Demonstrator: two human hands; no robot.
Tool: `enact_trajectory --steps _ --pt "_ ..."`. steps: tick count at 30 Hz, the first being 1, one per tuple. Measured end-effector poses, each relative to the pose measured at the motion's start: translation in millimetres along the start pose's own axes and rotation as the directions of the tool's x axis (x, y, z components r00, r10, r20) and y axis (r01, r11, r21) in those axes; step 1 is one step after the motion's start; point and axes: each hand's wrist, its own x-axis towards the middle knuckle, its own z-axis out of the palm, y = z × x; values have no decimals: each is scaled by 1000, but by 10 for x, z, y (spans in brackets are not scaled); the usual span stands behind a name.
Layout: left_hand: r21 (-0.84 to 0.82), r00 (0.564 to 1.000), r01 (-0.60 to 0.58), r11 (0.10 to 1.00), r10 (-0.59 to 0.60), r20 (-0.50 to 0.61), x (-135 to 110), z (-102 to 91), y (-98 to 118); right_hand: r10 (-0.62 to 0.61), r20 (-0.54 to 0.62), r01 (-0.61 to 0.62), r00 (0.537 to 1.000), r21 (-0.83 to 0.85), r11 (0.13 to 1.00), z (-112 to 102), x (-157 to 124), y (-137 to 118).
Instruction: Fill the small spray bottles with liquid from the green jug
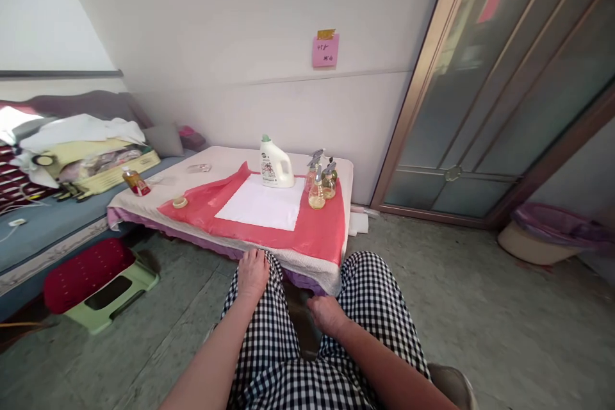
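Note:
I sit before a low table (211, 160). My left hand (252, 274) lies flat on my left knee, fingers spread, holding nothing. My right hand (327, 314) rests between my thighs against the checked trousers (375, 295); its fingers curl downward and are partly hidden. On the table lies a red plastic sheet (317, 230) with a white cloth (262, 203) on top. Behind the cloth stands a white detergent jug (275, 164). Next to it are small spray bottles (321, 180) with yellowish liquid.
A small orange bottle (135, 181) and a round lid (180, 202) sit on the table's left part. A green stool with a red cushion (98, 282) stands on the floor at left, beside a cluttered bed (43, 218). Sliding glass doors (494, 90) and a lined basin (552, 234) are at right.

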Motion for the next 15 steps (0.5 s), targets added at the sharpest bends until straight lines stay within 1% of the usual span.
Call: enact_trajectory --steps 6,10,13,15 --pt "20 1000 -14 1000 15 -10 8 37 -31 46 -12 -45 999 25 999 -58 -37 -34" --pt "26 999 -37 999 38 -28 -20 53 -49 93 -63 -90 994 40 995 -166 -70 -34" --pt "27 998 -47 999 48 -41 -36 74 -69 166 -134 -160 977 50 986 -295 -110 91" --pt "28 998 -50 998 51 -47 -36 94 -87 241 -181 -235 954 55 970 -400 -147 239"
